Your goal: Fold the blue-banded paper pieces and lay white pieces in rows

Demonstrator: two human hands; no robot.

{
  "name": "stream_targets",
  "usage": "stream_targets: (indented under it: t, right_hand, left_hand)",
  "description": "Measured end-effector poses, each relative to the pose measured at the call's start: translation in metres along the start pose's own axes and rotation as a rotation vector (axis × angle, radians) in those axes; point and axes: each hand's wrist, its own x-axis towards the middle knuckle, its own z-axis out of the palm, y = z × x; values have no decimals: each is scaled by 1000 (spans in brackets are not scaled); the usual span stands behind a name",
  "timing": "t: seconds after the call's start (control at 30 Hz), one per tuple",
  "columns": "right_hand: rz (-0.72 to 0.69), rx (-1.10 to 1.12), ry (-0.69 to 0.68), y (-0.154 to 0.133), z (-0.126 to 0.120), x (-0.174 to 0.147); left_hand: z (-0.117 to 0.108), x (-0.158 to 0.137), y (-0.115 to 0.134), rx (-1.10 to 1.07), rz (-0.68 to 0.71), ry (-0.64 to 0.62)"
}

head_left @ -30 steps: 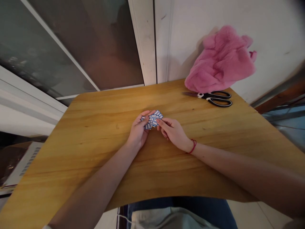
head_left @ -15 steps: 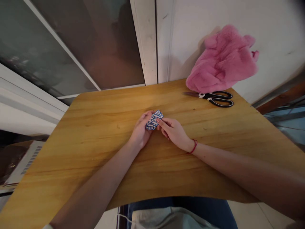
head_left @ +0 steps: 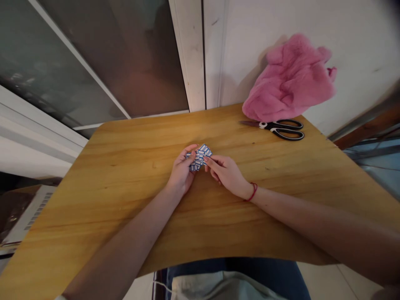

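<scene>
Between my hands is a small blue-and-white patterned piece [head_left: 202,152] with angular edges, its short white bars outlined in blue. It looks folded or layered; whether it is paper or cloth I cannot tell. My left hand [head_left: 181,170] grips its left side, thumb on top and fingers behind and under it. At the lower right edge, my right hand [head_left: 227,174] pinches it between thumb and index finger, the other fingers curled below. A red cord bracelet [head_left: 253,191] circles my right wrist. The piece is held just over the wooden table [head_left: 150,137].
Black-handled scissors [head_left: 281,128] lie at the back right, blades pointing left. Behind them a fluffy pink cloth [head_left: 289,81] is heaped against the white wall [head_left: 250,37]. A glass-paned door [head_left: 137,54] stands behind the table. A box [head_left: 34,212] sits low at the left.
My left thumb has moved onto the top of the patterned piece, and the piece has turned slightly with its pattern lying differently. My right hand keeps its pinch.
</scene>
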Motion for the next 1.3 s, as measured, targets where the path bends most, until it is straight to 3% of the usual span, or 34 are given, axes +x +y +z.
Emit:
stream_targets:
  t: [0.37, 0.7, 0.87, 1.07, 1.3]
  right_hand:
    - [-52, 125, 78, 0, 0, 0]
    - [-142, 55, -51, -2, 0, -7]
    - [-19, -9, -131, -1, 1, -4]
    - [94, -34, -16, -3, 4, -3]
    - [43, -26, 5, -1, 5, -6]
  left_hand:
    - [-4, 7, 4, -129, 80, 41]
    - [-4, 4, 2, -56, -31, 30]
    - [1, -1, 4, -96, -63, -115]
    - [6, -8, 4, -45, -40, -216]
    - [2, -3, 5, -82, 36, -125]
